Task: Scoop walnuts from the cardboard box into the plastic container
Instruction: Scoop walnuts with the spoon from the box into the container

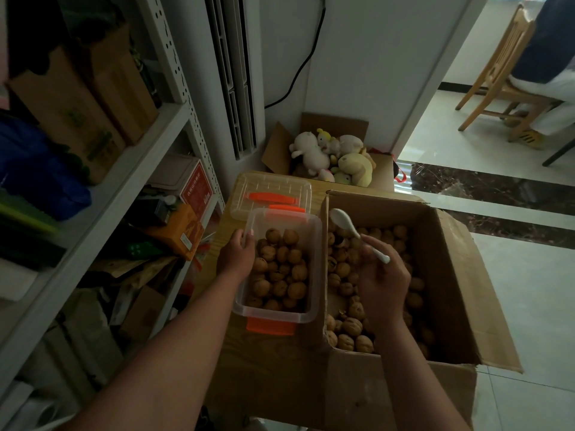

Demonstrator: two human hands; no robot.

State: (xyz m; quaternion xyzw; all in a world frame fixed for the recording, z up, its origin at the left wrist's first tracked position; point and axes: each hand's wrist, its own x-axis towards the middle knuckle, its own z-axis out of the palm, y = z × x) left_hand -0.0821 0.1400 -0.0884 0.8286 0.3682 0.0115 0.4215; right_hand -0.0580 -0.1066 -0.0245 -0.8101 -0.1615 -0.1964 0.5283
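Observation:
A clear plastic container [314, 244] with orange latches sits on a wooden surface and holds many walnuts [281, 272]. My left hand [236, 256] grips its left wall. To the right stands an open cardboard box [451, 275] with walnuts [348, 331] covering its bottom. My right hand [384, 284] is over the box and holds a white spoon [345, 223] by its handle. The empty spoon bowl points up and left, above the box's left wall.
The container's clear lid [273, 194] with orange clips lies behind it. A box of plush toys [336, 157] sits farther back. Metal shelving [130, 169] packed with boxes fills the left. A person sits on a wooden chair [497, 73] at far right, on tiled floor.

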